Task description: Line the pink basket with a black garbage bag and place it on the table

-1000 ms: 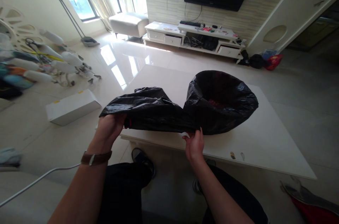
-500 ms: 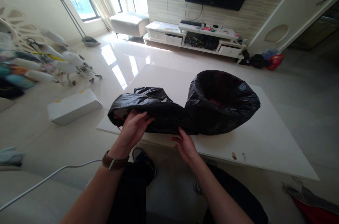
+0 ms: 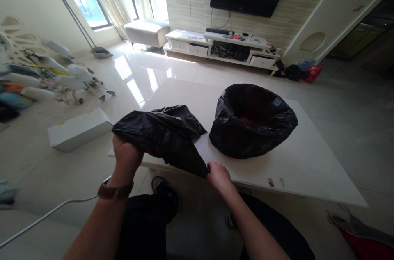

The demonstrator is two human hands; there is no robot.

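A black plastic bag [image 3: 172, 141] is stretched between my two hands at the near left of a white table [image 3: 308, 161]. My left hand [image 3: 127, 151] grips the bag's left end, its fingertips hidden under the plastic. A bit of red shows beneath the bag beside that hand. My right hand [image 3: 218, 174] pinches the bag's right corner, pulled low over the near table edge. Right of the bag stands a round container [image 3: 254, 141] covered in black plastic, its mouth facing up. Something reddish is dimly visible inside; neither hand touches it.
Two small flat pieces lie near the table's front edge, one of them brown [image 3: 271, 182]. On the floor to the left is a white box [image 3: 80, 126]. A white cable [image 3: 61, 204] runs toward my left wrist. A low TV cabinet [image 3: 221, 49] stands against the far wall.
My left hand has moved left and wrapped round the bag's end. My right hand has closed on the corner and drawn it down, leaving a gap between bag and container.
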